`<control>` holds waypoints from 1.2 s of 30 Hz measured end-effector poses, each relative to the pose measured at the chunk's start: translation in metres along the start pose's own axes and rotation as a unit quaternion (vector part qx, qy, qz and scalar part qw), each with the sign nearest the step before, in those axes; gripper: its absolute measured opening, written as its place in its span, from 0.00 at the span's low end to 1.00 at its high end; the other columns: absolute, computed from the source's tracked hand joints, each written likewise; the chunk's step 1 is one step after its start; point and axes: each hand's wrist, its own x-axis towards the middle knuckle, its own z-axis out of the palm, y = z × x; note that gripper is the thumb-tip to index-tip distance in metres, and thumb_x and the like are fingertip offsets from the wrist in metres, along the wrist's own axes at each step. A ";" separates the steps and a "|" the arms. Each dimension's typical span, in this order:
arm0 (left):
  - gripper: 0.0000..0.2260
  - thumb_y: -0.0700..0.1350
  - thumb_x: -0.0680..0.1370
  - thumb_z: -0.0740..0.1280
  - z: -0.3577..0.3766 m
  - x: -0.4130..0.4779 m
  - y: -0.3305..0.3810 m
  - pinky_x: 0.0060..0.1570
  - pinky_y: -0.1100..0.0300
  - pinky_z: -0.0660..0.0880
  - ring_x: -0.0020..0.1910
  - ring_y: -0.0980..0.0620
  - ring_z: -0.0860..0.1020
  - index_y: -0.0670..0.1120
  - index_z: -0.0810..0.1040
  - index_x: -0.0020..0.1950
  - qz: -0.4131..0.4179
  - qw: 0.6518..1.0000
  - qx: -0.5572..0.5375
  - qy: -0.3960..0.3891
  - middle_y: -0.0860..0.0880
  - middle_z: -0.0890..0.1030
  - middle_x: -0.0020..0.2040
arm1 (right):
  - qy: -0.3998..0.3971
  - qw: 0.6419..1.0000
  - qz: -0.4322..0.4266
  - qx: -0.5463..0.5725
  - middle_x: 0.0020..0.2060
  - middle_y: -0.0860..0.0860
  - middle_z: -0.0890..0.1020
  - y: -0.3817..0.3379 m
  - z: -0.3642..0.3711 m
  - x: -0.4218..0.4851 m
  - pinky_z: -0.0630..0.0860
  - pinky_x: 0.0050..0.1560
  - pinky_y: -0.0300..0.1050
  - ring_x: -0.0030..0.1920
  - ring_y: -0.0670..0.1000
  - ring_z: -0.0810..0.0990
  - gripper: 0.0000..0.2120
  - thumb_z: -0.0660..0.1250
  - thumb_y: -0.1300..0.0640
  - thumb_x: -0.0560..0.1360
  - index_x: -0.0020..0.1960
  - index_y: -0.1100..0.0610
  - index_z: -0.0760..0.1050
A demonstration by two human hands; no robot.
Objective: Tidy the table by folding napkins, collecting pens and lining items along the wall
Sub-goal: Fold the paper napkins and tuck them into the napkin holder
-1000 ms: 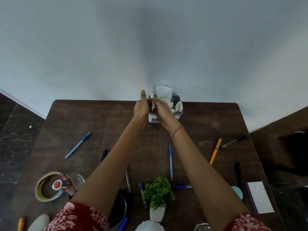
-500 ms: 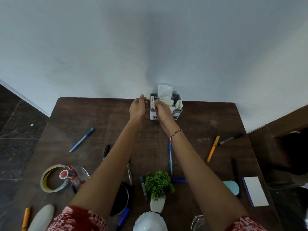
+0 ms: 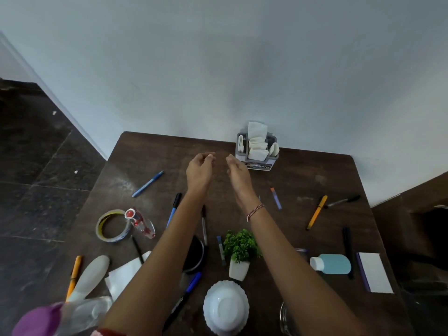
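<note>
Here, at the left of the table (image 3: 303, 175), a blue pen (image 3: 148, 183) lies loose beyond a tape roll (image 3: 111, 225); the left hand (image 3: 200, 169) and right hand (image 3: 236, 172) hover side by side above the wood, fingers loosely curled, holding nothing. Just right of them the napkin holder (image 3: 257, 163) stands against the wall (image 3: 218, 69), folded napkins (image 3: 257, 143) tucked in its compartments; further right lie an orange pen (image 3: 317, 212) and a black marker (image 3: 341, 202).

The left forearm (image 3: 155, 275) hides most of a black round object (image 3: 196, 254) and one end of a blue pen (image 3: 172, 213), a glass vessel (image 3: 284, 321) is cut off by the bottom edge, and the purple-capped bottle (image 3: 72, 316) is blurred.
</note>
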 end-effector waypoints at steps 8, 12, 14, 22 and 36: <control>0.08 0.43 0.79 0.62 -0.050 -0.037 -0.017 0.59 0.52 0.76 0.54 0.53 0.79 0.47 0.79 0.54 0.031 0.998 0.028 0.054 0.50 0.81 0.51 | -0.053 0.997 -0.022 -0.043 0.70 0.52 0.69 0.007 0.030 -0.050 0.64 0.70 0.45 0.70 0.48 0.67 0.20 0.57 0.54 0.81 0.72 0.59 0.64; 0.08 0.42 0.78 0.64 -0.082 -0.053 -0.039 0.55 0.59 0.75 0.53 0.53 0.79 0.45 0.80 0.55 0.062 0.982 0.136 0.114 0.48 0.82 0.53 | -0.074 0.986 -0.074 -0.133 0.65 0.54 0.75 0.019 0.052 -0.075 0.69 0.67 0.44 0.66 0.50 0.72 0.18 0.59 0.57 0.80 0.69 0.59 0.68; 0.09 0.40 0.78 0.64 -0.098 -0.064 -0.049 0.50 0.64 0.71 0.53 0.52 0.79 0.44 0.80 0.55 0.075 0.966 0.198 0.150 0.48 0.83 0.53 | -0.076 0.971 -0.118 -0.195 0.60 0.54 0.77 0.024 0.063 -0.088 0.72 0.63 0.43 0.60 0.50 0.76 0.16 0.61 0.60 0.79 0.66 0.58 0.72; 0.09 0.37 0.76 0.65 -0.147 -0.100 -0.083 0.44 0.62 0.71 0.47 0.51 0.80 0.43 0.80 0.54 0.058 0.941 0.254 0.217 0.47 0.83 0.48 | -0.201 0.904 -0.242 -0.289 0.56 0.53 0.74 0.047 0.095 -0.142 0.67 0.45 0.20 0.52 0.42 0.73 0.09 0.59 0.63 0.79 0.58 0.59 0.73; 0.09 0.42 0.77 0.66 -0.166 -0.153 -0.142 0.49 0.60 0.71 0.49 0.52 0.77 0.42 0.79 0.56 -0.168 0.946 0.177 0.212 0.45 0.82 0.52 | -0.264 0.859 -0.102 -0.426 0.64 0.53 0.71 0.102 0.115 -0.189 0.70 0.61 0.42 0.63 0.51 0.72 0.17 0.54 0.58 0.81 0.68 0.58 0.68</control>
